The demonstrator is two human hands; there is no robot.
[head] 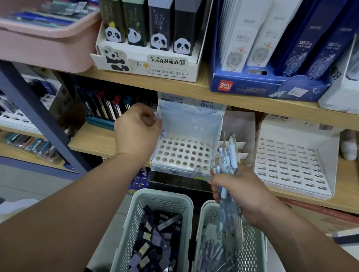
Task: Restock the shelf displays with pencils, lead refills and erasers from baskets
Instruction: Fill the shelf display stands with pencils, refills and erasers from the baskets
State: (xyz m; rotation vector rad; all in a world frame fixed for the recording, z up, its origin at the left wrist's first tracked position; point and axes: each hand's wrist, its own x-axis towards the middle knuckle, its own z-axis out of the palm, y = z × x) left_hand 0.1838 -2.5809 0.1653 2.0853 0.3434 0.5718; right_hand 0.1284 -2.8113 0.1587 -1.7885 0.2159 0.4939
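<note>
On the lower shelf point(112, 144), a white display stand point(183, 153) with rows of round holes sits empty, and the person works straight in front of it. The left hand point(138, 129) is raised at the stand's left edge, its fingers point(153, 120) curled around what looks like a single pale pencil, though blur hides most of it. The right hand point(234, 189) hangs just below the stand's front right corner, fingers clenched on a bundle of mechanical pencils point(227, 162) in pale blue, tips pointing up. Below, two mesh baskets stand side by side: the left basket point(135, 219) carries dark lead refill cases point(155, 243), the right basket point(253, 252) more pencils. The step in hand appears to be filling the holed stand, one pencil at a time. Next, I judge, the left hand must line its pencil upright over a hole and drop it in, then draw another from the bundle.
</note>
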